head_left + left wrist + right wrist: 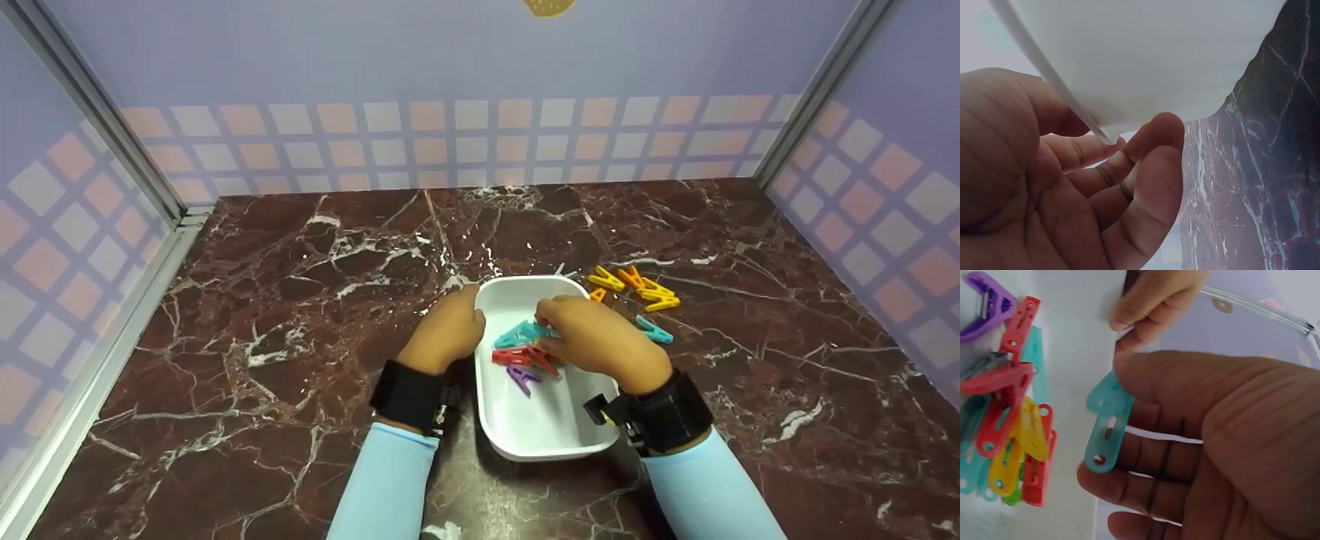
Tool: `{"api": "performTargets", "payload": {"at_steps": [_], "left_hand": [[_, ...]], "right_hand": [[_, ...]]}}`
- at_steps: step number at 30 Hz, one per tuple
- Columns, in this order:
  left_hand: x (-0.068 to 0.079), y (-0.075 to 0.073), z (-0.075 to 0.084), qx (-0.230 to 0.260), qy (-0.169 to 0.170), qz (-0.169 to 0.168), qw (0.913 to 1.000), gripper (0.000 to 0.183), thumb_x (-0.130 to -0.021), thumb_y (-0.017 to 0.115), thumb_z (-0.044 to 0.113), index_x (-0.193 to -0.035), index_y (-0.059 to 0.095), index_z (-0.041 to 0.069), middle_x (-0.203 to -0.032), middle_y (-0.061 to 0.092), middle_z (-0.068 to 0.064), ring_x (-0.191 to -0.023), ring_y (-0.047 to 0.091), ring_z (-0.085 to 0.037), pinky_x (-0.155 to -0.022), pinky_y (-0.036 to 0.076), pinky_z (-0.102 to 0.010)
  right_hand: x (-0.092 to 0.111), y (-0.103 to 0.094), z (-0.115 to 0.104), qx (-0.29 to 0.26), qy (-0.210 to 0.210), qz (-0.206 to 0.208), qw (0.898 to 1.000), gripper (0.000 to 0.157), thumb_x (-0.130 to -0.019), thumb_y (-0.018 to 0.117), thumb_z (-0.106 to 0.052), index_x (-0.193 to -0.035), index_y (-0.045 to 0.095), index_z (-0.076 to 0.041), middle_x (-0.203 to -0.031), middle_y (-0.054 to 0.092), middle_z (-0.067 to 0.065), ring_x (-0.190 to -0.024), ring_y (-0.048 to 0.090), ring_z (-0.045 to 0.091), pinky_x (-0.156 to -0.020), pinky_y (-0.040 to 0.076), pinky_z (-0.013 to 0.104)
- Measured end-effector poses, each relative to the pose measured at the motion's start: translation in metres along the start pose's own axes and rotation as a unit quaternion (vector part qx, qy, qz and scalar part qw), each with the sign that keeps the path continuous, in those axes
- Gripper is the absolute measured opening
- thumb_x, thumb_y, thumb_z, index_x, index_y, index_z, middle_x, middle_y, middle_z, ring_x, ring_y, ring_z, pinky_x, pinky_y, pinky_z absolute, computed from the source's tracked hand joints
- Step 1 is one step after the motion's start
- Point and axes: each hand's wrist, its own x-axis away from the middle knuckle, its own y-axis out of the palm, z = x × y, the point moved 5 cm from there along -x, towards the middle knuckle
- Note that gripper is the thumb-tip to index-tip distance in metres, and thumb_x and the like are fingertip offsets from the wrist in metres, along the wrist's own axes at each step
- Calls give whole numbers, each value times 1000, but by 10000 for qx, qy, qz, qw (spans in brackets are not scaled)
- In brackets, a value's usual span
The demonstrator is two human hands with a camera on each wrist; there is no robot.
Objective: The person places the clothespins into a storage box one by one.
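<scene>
A white plastic tub (525,431) stands on the marbled tabletop in the head view. My left hand (444,328) grips its left rim, with the thumb inside and the fingers beneath the rim, as the left wrist view shows. Over the tub's right side, my right hand (604,341) pinches a teal clothespin (1096,443) between thumb and fingers. Below it in the tub lies a loose pile of clothespins: red (510,357), purple (520,377), yellow (1035,433), teal and grey ones. The right hand hides part of the tub in the head view.
Several yellow clothespins (607,279) and an orange one (632,277) lie on the table (300,405) behind the tub's right side. Another teal clothespin (654,330) lies to the right. A checked back wall (472,142) and side walls enclose the table.
</scene>
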Motion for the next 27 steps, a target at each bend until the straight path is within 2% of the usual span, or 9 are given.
{"api": "performTargets", "payload": {"at_steps": [7,12,17,22,27], "left_hand": [[1,-1,1,83,128,68,9999,36,-94,46,2,-128,54,-8,-117,63,-25,-113,59,-38,-101,44,-47],[0,-1,0,117,92,60,9999,38,-94,46,4,-130,53,-8,-118,63,-25,-114,59,-38,-102,44,-47],[0,-1,-1,122,65,43,9999,38,-94,46,4,-130,53,-8,-118,62,-25,-115,58,-38,-102,43,-47],[0,-1,-1,125,48,19,9999,39,-94,46,4,-131,52,-8,-120,62,-26,-116,58,-39,-103,43,-47],[-1,-1,-1,60,-31,-53,10000,41,-94,46,5,-133,51,-8,-122,61,-26,-116,58,-39,-103,43,-47]], "right_hand": [[-3,7,-5,141,-80,-139,9998,17,-88,72,-17,-95,60,-8,-84,56,2,-71,51,19,-67,47,37],[-5,15,-8,112,-98,-309,9994,16,-86,73,-16,-90,59,-10,-79,53,0,-68,50,17,-65,46,34],[-8,22,-6,139,43,-505,9986,17,-86,74,-16,-86,58,-12,-76,53,-2,-68,49,17,-65,44,33],[-9,22,-4,163,221,-566,9980,20,-86,75,-21,-95,60,-10,-83,55,1,-70,52,18,-66,47,36],[-7,16,-5,268,95,-383,9989,29,-87,76,-23,-106,63,-6,-91,56,5,-78,55,21,-72,49,40]]}}
